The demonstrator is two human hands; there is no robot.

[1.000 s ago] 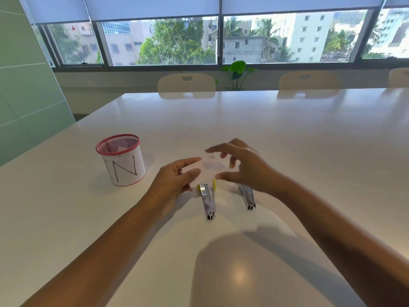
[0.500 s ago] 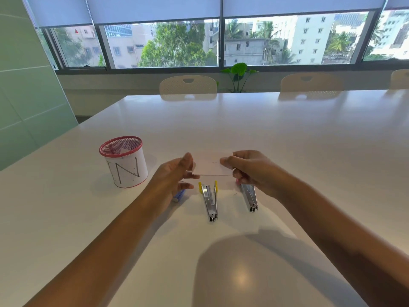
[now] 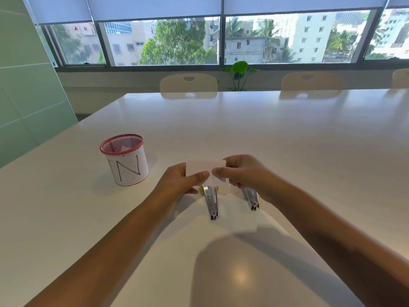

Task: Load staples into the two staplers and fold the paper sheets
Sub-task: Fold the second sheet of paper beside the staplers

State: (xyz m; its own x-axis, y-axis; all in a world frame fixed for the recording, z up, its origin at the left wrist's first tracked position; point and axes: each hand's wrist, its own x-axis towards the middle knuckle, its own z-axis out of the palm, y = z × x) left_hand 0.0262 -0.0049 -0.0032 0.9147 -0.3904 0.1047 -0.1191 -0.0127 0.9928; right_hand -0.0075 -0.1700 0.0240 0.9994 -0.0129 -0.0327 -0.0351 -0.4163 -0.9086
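A small white paper sheet [image 3: 200, 166] is held up above the table between both hands. My left hand [image 3: 179, 181] pinches its left side with thumb on the front. My right hand [image 3: 240, 172] pinches its right side. Below the paper lie two metal staplers on the white table [image 3: 265, 134]: one with yellow parts [image 3: 212, 202] in the middle and a second [image 3: 252, 198] to its right, partly hidden by my right hand. More white paper [image 3: 231, 191] lies between the staplers.
A red mesh cup [image 3: 124, 159] wrapped in white paper marked "N" stands to the left, with paper inside. A bit of blue shows under my left hand. Chairs [image 3: 188, 84] line the table's far edge under the windows.
Both hands went from hovering open over the staplers to pinching the paper sheet, then lifted it and brought their thumbs closer together.
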